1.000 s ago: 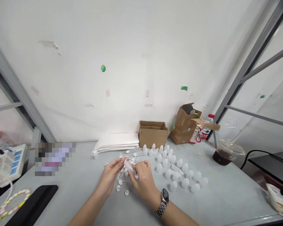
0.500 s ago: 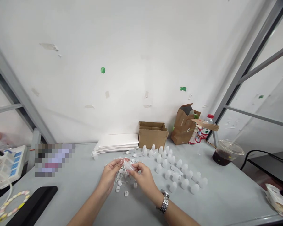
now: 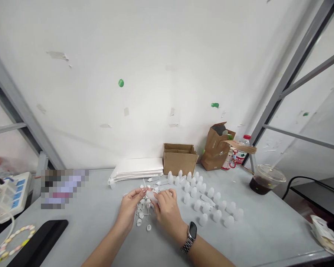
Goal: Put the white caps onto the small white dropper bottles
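Note:
Between my two hands is a small translucent plastic bottle (image 3: 151, 196), tilted. My right hand (image 3: 168, 212) is closed round its body, the back of the hand turned up. At its other end, the fingertips of my left hand (image 3: 129, 207) are pinched together; a small white part seems to be there, mostly hidden. Beneath the hands lies a loose pile of white caps (image 3: 141, 214) with thin tails. One cap (image 3: 149, 227) sits apart, nearer me. To the right stand several similar frosted bottles (image 3: 217, 216), with a few lying on their sides.
Behind the bottles are a cardboard box (image 3: 179, 163) and a stack of white sheets (image 3: 139, 168). Further right stand a paper bag (image 3: 214, 152) and a lidded drink cup (image 3: 265, 180). A black pad (image 3: 41, 241), a bead bracelet (image 3: 15, 241) and a power strip (image 3: 16, 196) are at left.
My right hand has turned over the bottle, so its back and the watch face now show. My left hand has stayed nearly in place.

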